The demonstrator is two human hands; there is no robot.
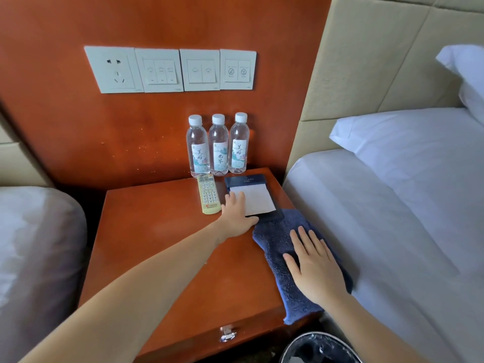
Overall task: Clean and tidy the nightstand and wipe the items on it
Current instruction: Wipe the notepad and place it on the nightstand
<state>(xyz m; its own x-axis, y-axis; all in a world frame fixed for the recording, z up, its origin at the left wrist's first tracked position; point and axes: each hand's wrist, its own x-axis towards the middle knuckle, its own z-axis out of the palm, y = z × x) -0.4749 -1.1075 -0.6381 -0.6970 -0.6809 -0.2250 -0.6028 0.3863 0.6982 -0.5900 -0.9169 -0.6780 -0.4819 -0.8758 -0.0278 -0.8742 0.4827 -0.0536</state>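
at far left we see the left bed point(34, 244) close against the nightstand point(157, 231), whose left half is bare wood down to the front edge. mid-frame, our left hand point(237, 216) lies flat, fingers straight, on the left edge of the notepad point(256, 199), just beside the remote point(208, 195). three bottles point(218, 145) stand upright at the back edge. lower right, our right hand point(314, 268) presses open-palmed on the cloth point(272, 239), which overhangs the front right corner above a bin point(319, 349). the right bed point(379, 205) hugs the right edge. switches point(170, 69) sit upper left on the panel point(65, 140).
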